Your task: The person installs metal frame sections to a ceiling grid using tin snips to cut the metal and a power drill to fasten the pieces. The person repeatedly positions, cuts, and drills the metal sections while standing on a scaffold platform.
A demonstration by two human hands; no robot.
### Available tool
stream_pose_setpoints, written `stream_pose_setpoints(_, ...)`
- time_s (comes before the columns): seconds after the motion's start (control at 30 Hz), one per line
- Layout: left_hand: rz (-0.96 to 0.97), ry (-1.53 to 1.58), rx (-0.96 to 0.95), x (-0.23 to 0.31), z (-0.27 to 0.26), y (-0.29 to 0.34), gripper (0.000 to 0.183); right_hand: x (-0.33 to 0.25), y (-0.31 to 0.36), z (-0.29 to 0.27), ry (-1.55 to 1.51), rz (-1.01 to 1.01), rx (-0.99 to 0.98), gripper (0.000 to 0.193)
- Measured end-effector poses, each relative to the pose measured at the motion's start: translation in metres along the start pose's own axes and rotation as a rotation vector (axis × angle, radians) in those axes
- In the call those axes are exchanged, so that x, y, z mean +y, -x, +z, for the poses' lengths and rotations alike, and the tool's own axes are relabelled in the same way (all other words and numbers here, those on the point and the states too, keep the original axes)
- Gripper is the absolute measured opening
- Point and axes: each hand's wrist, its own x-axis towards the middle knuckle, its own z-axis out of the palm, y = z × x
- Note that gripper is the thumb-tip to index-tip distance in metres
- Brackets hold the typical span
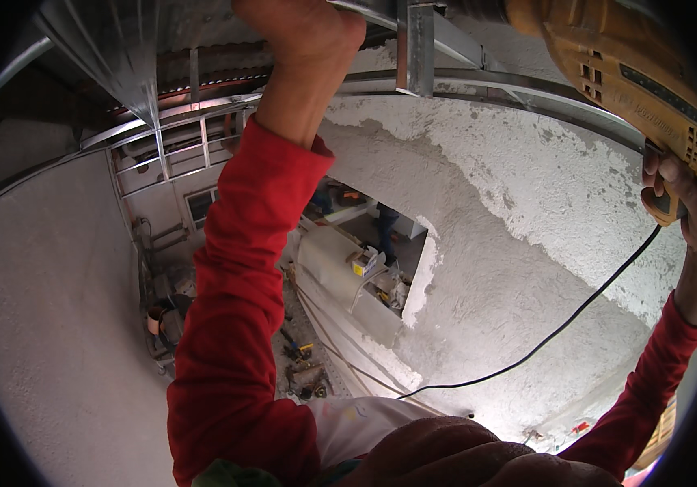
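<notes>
My right hand (677,191) is wrapped round the handle of a yellow corded power drill (624,89), raised at the upper right. A black cord (555,334) hangs from the drill's handle and curves down to the lower middle. The drill's front end passes out at the top edge, so its tip is hidden. My left hand (308,24) reaches up at the top, beside the metal framing. Its fingers are cut off by the top edge, and whether they hold anything does not show. Near it a short metal stud (415,53) hangs from a metal channel (519,84).
A wide metal sheet or profile (109,57) slopes down at the upper left. Rough plastered wall (519,211) fills the right side, with an opening showing a lower room. Below on the floor lie tools and debris (306,369). A smooth wall (48,300) stands left.
</notes>
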Motion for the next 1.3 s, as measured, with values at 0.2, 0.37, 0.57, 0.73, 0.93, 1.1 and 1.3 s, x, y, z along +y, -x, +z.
stream_pose_setpoints(0.2, 0.003, -0.002, 0.002, -0.001, 0.000, 0.001, 0.047, -0.016, -0.006, 0.009, 0.022, 0.031, 0.026, 0.053)
stream_pose_setpoints(0.37, -0.066, 0.517, 0.019, -0.004, 0.002, 0.001, 0.047, -0.045, -0.031, 0.030, -0.413, -0.146, -0.089, 0.036)
stream_pose_setpoints(0.57, -0.034, 0.080, -0.021, -0.002, -0.002, 0.003, 0.046, -0.030, -0.018, 0.038, -0.055, 0.043, 0.038, 0.047)
stream_pose_setpoints(0.73, -0.027, 0.053, -0.038, -0.001, -0.003, 0.001, 0.046, 0.005, -0.022, 0.036, -0.125, -0.047, -0.030, 0.049)
stream_pose_setpoints(0.93, -0.068, 0.078, 0.029, 0.002, -0.005, 0.006, 0.043, 0.006, -0.023, 0.038, -0.096, -0.083, -0.016, 0.050)
stream_pose_setpoints(1.1, -0.180, -0.452, 0.254, 0.005, 0.011, 0.051, 0.056, 0.002, -0.022, 0.038, -0.044, -0.060, 0.024, 0.053)
stream_pose_setpoints(1.3, -0.651, -1.065, 0.016, 0.025, 0.034, 0.075, 0.041, -0.003, -0.017, 0.033, -0.039, -0.099, 0.047, 0.057)
